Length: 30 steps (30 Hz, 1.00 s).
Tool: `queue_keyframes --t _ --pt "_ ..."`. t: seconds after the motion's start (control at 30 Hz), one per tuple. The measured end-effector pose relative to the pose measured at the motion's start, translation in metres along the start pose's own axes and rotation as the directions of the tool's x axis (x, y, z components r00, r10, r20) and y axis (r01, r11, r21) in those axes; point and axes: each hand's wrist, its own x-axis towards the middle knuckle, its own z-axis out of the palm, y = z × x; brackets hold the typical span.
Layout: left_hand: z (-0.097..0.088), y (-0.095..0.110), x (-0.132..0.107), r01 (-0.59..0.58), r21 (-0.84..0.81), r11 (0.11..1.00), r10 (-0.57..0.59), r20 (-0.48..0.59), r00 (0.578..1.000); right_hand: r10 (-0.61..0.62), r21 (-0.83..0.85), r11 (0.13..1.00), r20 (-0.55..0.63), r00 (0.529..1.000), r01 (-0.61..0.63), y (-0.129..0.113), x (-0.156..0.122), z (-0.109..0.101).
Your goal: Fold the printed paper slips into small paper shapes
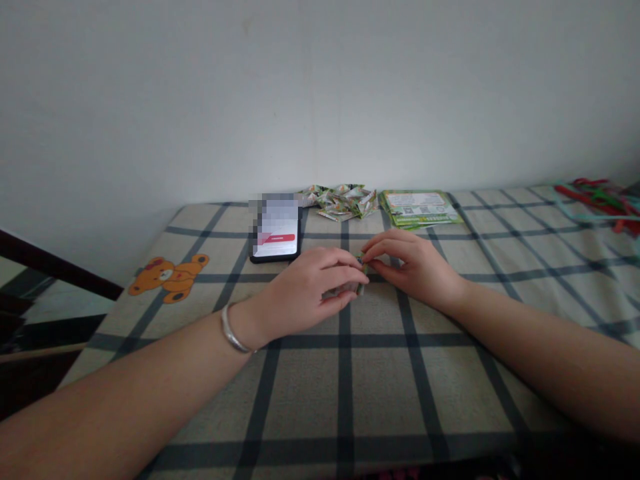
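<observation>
My left hand (305,290) and my right hand (413,267) meet over the middle of the checked cloth (350,373). Both pinch a small folded piece of green printed paper (361,270) between their fingertips; most of it is hidden by the fingers. A silver bangle (231,331) sits on my left wrist. Behind the hands lies a pile of several small folded paper pieces (343,200). Beside that pile rests a stack of flat green printed sheets (419,208).
A phone (276,230) with a lit screen lies at the back, left of the folded pile. Red and green strips (600,197) lie at the far right edge. An orange bear print (170,277) marks the cloth's left side. A white wall stands behind.
</observation>
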Motion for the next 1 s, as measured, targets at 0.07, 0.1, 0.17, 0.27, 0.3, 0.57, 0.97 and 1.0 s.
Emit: queue_keyframes --t 0.07,0.1,0.17,0.27,0.3,0.57,0.97,1.0 --pt "0.0 0.001 0.001 0.011 -0.009 1.0 -0.011 -0.016 1.0 0.01 -0.031 0.999 -0.005 1.0 -0.01 0.0 -0.001 0.0" --pt "0.0 0.001 0.001 0.013 -0.013 1.0 -0.013 -0.025 1.0 0.009 -0.053 0.999 -0.016 1.0 -0.01 0.0 -0.001 0.0" --pt "0.0 0.002 0.001 0.021 -0.021 1.0 -0.022 -0.045 0.999 -0.004 -0.099 0.995 -0.044 0.999 0.0 0.0 -0.003 0.0" --pt "0.0 0.003 0.001 0.049 -0.029 0.998 -0.051 -0.068 0.996 -0.057 -0.167 0.985 -0.025 0.998 0.052 0.001 -0.005 -0.001" --pt "0.0 0.003 0.001 0.059 -0.027 0.998 -0.061 -0.074 0.995 -0.081 -0.188 0.979 0.002 0.997 0.08 0.001 -0.005 -0.002" --pt "0.002 -0.003 0.001 0.13 -0.031 0.991 -0.133 -0.107 0.985 -0.263 -0.221 0.929 0.171 0.949 0.298 0.003 -0.005 -0.006" --pt "0.006 -0.01 -0.002 0.241 -0.045 0.97 -0.245 -0.195 0.95 -0.33 -0.148 0.916 0.253 0.909 0.374 -0.001 -0.004 -0.005" --pt "0.007 -0.011 -0.003 0.254 -0.025 0.967 -0.254 -0.204 0.946 -0.333 -0.141 0.916 0.259 0.907 0.376 -0.001 -0.004 -0.005"
